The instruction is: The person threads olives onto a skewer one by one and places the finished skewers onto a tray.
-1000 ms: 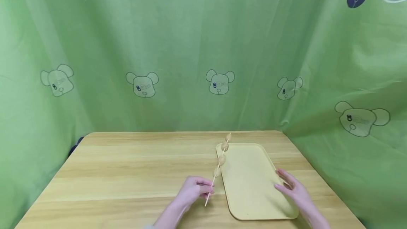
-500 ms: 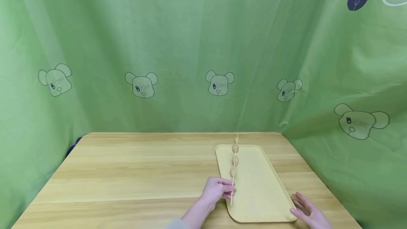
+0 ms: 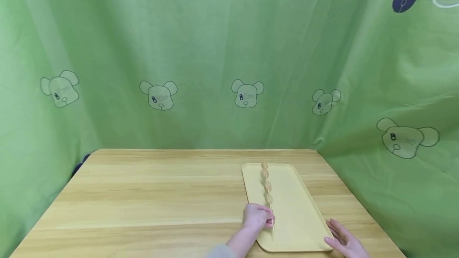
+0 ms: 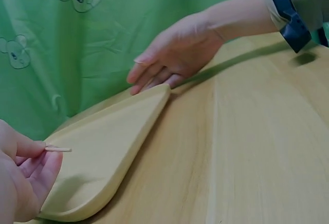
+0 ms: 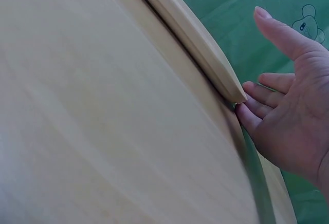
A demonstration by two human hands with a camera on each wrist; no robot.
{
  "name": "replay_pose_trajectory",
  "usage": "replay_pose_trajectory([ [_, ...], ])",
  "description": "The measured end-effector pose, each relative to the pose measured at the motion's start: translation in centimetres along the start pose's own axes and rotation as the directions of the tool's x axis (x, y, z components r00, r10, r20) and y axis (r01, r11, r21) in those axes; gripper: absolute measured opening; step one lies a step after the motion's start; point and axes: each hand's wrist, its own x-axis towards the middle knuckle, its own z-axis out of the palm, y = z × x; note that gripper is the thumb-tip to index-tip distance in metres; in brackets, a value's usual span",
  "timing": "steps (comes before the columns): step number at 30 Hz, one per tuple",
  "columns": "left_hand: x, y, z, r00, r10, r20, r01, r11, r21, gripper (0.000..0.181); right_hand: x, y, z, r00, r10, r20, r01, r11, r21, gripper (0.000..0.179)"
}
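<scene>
In the head view my left hand pinches the bare lower stick of a skewer threaded with several round brownish balls. The skewer runs lengthwise over the left part of a pale yellow rectangular tray, balls toward the far end. The left wrist view shows the stick's blunt end poking out between thumb and fingers, while the balls are out of that frame. At the tray's near right corner is my right hand, fingers extended and thumb spread. Its fingertips lie right at the tray's edge in the right wrist view.
The tray lies on the right side of a light wood-grain table. A green curtain printed with bear heads hangs behind the table and along both sides. A dark band is strapped around the right wrist.
My left hand has carried the skewer rightward from the tray's left edge to over the tray, then lowered it slightly. The right hand has slid along the tray's right side toward the near corner.
</scene>
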Motion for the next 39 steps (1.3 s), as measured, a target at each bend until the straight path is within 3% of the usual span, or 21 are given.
replay_pose_trajectory([
  [5,-0.3,0.0,1.1,0.998,-0.006,-0.067,0.011,0.996,0.086,0.010,0.0,0.1,0.2,0.999,0.007,-0.032,-0.007,1.000,0.004,0.065],
  [10,-0.4,-0.1,1.6,0.997,-0.004,-0.072,0.015,0.989,0.147,0.009,0.0,0.2,0.4,0.999,-0.022,-0.045,0.021,1.000,-0.024,0.062],
  [18,-0.2,-0.5,2.1,0.997,-0.003,-0.071,0.018,0.978,0.206,0.012,-0.2,-0.6,0.6,0.994,0.085,-0.068,-0.087,0.996,-0.029,0.062],
  [26,-0.1,-0.5,2.5,0.997,-0.010,-0.070,0.025,0.975,0.220,0.013,-0.3,-1.2,0.8,0.991,0.083,-0.102,-0.087,0.996,-0.034,0.058],
  [39,-0.8,-0.9,2.1,0.990,0.139,0.000,-0.132,0.942,0.308,0.003,-0.3,-1.1,0.7,0.988,0.088,-0.127,-0.097,0.993,-0.072,0.057],
])
